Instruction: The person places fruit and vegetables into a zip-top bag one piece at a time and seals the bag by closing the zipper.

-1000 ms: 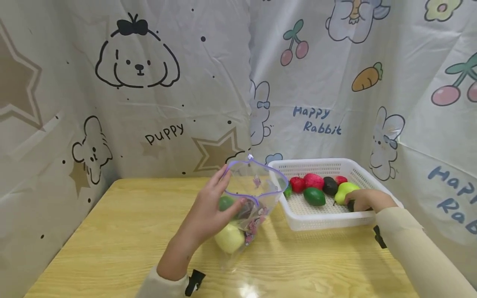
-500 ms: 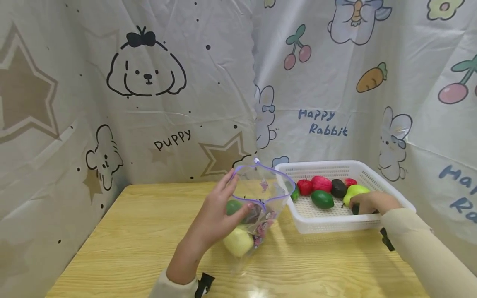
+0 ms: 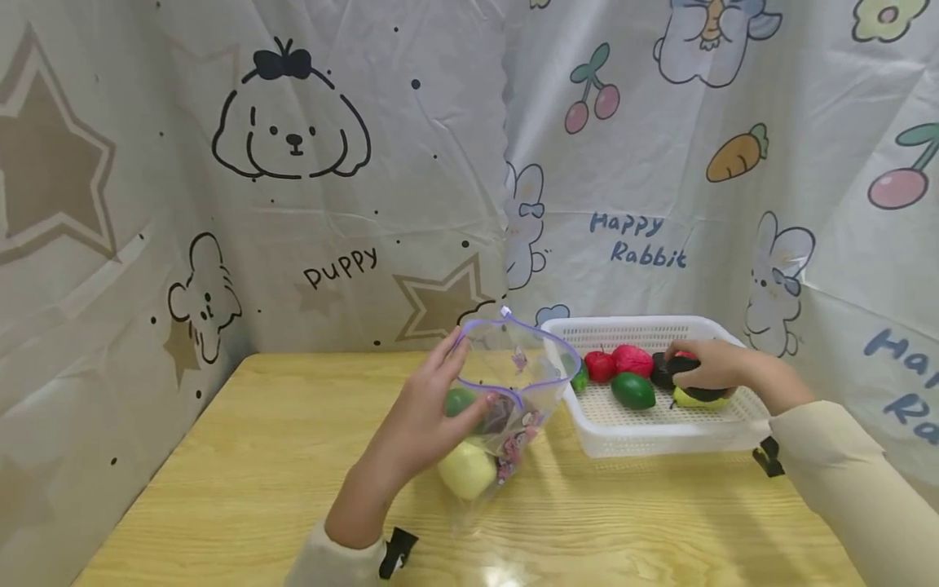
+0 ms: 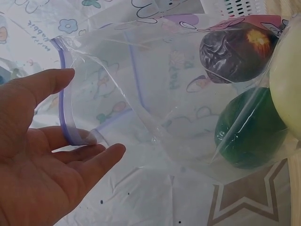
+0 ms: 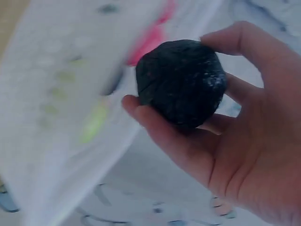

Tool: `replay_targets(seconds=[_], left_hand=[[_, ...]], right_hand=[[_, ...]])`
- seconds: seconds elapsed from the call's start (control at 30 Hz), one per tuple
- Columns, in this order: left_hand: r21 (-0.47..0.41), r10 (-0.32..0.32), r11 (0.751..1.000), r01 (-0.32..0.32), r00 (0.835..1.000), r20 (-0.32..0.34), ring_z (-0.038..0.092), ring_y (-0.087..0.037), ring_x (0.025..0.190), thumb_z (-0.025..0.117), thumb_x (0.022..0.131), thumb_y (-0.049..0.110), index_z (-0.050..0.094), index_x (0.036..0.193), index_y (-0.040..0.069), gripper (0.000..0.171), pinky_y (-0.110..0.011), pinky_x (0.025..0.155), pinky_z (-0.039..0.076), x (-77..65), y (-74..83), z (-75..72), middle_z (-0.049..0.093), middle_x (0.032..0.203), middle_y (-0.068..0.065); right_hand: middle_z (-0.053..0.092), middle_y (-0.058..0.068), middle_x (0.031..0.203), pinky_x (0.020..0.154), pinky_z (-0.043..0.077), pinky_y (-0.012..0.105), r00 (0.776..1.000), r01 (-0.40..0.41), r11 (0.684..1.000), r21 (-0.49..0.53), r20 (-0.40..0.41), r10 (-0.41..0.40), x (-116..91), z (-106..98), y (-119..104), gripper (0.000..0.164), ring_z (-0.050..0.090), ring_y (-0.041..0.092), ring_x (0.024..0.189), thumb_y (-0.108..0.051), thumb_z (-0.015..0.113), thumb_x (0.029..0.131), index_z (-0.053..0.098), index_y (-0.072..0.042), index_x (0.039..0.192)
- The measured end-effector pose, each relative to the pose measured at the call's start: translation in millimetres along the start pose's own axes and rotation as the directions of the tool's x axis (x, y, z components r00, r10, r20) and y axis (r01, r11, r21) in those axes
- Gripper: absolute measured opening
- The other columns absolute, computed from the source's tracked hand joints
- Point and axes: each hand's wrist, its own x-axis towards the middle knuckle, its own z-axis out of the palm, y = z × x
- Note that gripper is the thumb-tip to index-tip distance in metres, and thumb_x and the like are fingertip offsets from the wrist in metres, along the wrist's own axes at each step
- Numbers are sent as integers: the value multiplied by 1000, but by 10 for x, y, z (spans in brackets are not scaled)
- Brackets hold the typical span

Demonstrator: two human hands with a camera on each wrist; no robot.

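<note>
My left hand (image 3: 421, 420) holds the rim of a clear zip bag (image 3: 521, 371) with a purple seal, thumb and fingers at its open mouth. Inside the bag lie a pale yellow-green round fruit (image 3: 468, 470), a smooth green fruit (image 4: 249, 127) and a dark purple one (image 4: 237, 54). My right hand (image 3: 710, 363) grips a dark, bumpy avocado (image 5: 181, 82) just above the white basket (image 3: 660, 440). Its thumb and fingers curl round the avocado's sides. Beneath, a yellow-green pear (image 3: 697, 401) is partly hidden.
The basket also holds a red apple (image 3: 600, 367), a pinkish-red fruit (image 3: 632, 360), a smooth green fruit (image 3: 633, 391) and another dark fruit (image 3: 663, 372). A printed curtain (image 3: 352, 269) hangs behind the wooden table (image 3: 264, 465).
My right hand has lifted the avocado from the basket's right front corner and moved back and slightly left, over the pear. The left hand stays at the bag's mouth.
</note>
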Motion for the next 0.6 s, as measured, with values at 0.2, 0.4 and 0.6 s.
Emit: replay_targets(seconds=[0.2, 0.4, 0.6], left_hand=[[4, -5, 1000, 5, 1000, -8, 28, -36, 136, 57, 88, 44, 32, 144, 3, 74, -55, 107, 33, 13, 3, -18, 23, 155, -14], [-16, -23, 1000, 23, 1000, -17, 25, -34, 137, 41, 93, 53, 32, 143, 2, 72, -56, 109, 30, 19, 7, -44, 23, 155, -14], [-50, -18, 999, 16, 999, -39, 29, -30, 136, 39, 95, 50, 33, 142, -1, 69, -50, 110, 33, 5, -4, -43, 26, 154, -15]], right_hand=[[62, 22, 103, 65, 57, 42, 963, 92, 996, 4, -257, -88, -5, -246, -502, 43, 55, 30, 83, -26, 63, 84, 52, -8, 122], [58, 21, 115, 68, 58, 44, 914, 169, 974, 148, -394, -99, -14, -432, -1165, 49, 58, 32, 87, -27, 61, 86, 43, -18, 131], [60, 17, 120, 69, 55, 43, 854, 354, 920, 167, -459, -245, -5, -375, -1711, 53, 61, 27, 94, -28, 67, 83, 45, -23, 131]])
